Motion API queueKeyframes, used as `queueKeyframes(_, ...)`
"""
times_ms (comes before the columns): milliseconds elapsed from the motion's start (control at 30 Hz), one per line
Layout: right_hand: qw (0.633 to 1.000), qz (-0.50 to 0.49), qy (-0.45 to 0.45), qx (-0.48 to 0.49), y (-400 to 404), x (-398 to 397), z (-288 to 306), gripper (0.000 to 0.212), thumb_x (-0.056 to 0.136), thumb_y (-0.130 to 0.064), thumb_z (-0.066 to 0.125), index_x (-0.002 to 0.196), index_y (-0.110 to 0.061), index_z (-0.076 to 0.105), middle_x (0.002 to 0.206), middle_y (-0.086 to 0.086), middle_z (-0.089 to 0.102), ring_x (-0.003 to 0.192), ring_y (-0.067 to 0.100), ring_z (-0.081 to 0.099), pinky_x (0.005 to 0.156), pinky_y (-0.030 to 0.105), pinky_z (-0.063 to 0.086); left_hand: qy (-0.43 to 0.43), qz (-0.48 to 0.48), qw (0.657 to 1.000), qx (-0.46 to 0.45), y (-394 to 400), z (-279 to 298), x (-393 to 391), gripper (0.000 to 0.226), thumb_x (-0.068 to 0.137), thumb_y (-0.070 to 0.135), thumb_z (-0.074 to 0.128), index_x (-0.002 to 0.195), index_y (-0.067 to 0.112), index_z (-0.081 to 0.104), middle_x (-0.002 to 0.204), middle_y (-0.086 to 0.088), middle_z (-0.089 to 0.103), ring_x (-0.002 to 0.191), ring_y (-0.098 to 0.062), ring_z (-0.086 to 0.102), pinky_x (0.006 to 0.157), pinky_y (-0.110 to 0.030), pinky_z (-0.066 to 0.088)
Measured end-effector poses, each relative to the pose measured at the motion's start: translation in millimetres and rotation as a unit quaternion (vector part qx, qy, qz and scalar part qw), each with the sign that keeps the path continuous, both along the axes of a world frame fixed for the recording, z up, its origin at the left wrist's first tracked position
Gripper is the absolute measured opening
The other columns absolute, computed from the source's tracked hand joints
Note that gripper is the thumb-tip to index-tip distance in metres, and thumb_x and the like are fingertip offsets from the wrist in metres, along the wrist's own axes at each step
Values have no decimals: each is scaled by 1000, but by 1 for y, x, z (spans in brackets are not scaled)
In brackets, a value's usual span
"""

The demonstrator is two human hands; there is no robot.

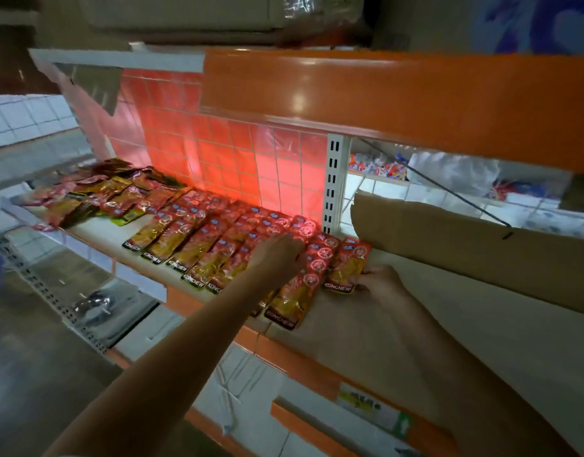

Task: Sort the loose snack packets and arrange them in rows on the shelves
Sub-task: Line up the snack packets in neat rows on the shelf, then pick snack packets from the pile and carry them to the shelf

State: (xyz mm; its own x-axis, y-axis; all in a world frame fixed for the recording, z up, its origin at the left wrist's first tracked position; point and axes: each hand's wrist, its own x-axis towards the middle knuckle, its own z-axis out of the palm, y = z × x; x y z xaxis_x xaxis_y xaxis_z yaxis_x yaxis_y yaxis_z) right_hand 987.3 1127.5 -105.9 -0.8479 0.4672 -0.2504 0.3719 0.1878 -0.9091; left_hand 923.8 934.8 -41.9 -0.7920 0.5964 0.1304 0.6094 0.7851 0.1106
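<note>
Your left hand (279, 255) is out over the shelf (96, 234), fingers lying fairly straight on top of the rows of red-and-gold snack packets (198, 232), pressing down on them rather than curling round any one of them. That grip is relaxed and wide. Your right hand (378, 282) is down at the near right end, fingers curled at the lower edge of the end packet (348, 267), the one marked KONCHEW, pinching it where it lies just beside the last row.

The rows run back from the shelf's front edge toward the red-lit tiled back wall (244, 159), packets overlapping one another like shingles, labels facing you. Further left on the same shelf sits a loose heap of mixed packets (86, 196), red, gold and darker ones, lying at all angles and touching the leftmost row.

Right of your right hand, a sheet of brown cardboard (448, 245) leans across the shelf. Behind it, past the slotted white upright (333, 183), more bright wrapped goods (378, 166) lie in the next bay. An orange shelf edge (382, 94) hangs overhead.
</note>
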Motion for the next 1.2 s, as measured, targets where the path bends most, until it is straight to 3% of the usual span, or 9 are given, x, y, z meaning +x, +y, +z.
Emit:
queueKeyframes(233,995,-39,-59,75,-16,-5,-4,33,62,-26,84,68,2,69,78,26,68,69,30,63,77,49,52,15,-89,996,11,-4,2,-44,34,99,36,37,109,15,61,110,-6,62,102,-22,57,81,-34,47)
queueKeyframes(333,987,-45,-95,123,-27,-2,9,28,73,-24,79,59,-7,61,69,14,63,59,20,58,63,32,47,20,-125,992,9,-3,2,-52,30,98,33,39,111,15,59,112,-6,61,106,-23,55,82,-33,44)
queueKeyframes(433,953,-27,-166,251,-36,-4,20,40,79,-36,73,79,3,67,87,21,68,83,30,65,54,29,33,13,-154,988,8,-5,-1,-60,30,97,34,40,110,15,59,112,-6,61,105,-23,54,86,-35,44)
queueKeyframes(500,934,-12,-191,303,-41,-5,29,42,83,-37,68,74,3,62,96,22,68,95,32,64,57,27,31,11,-170,985,3,-7,-4,-66,31,96,35,40,110,15,60,112,-7,62,105,-24,54,88,-36,45)
queueKeyframes(667,904,-15,-233,358,-48,-7,36,49,88,-37,60,48,-14,44,31,-4,48,51,12,53,53,26,38,17,-205,978,-22,-13,-11,-75,35,98,39,37,113,16,57,112,-6,59,107,-23,53,88,-37,43)
queueKeyframes(767,909,-32,-240,341,-48,-8,32,51,87,-37,60,44,-13,48,21,-8,38,43,7,47,50,23,35,14,-219,975,-32,-17,-13,-81,35,98,40,36,111,16,56,112,-6,59,106,-23,53,87,-36,42)
queueKeyframes(900,904,-53,-201,375,-51,-13,40,41,90,-40,57,65,-8,58,62,3,60,66,22,60,66,26,44,4,-214,976,-42,-22,-13,-88,34,97,37,39,118,15,54,119,-6,57,112,-24,52,92,-38,44)
queueKeyframes(1033,886,-50,-127,443,-61,-37,54,15,90,-25,54,89,-10,57,82,0,57,87,21,61,64,29,41,5,-183,980,-77,-28,-15,-100,39,98,38,39,128,15,47,130,-8,51,120,-25,47,99,-43,42)
queueKeyframes(1200,830,109,-30,547,-90,-89,62,36,89,-20,55,122,-6,51,123,12,51,115,29,47,90,37,44,8,-104,992,-71,-41,-13,-116,49,96,40,43,137,15,38,142,-10,38,132,-30,33,106,-47,32)
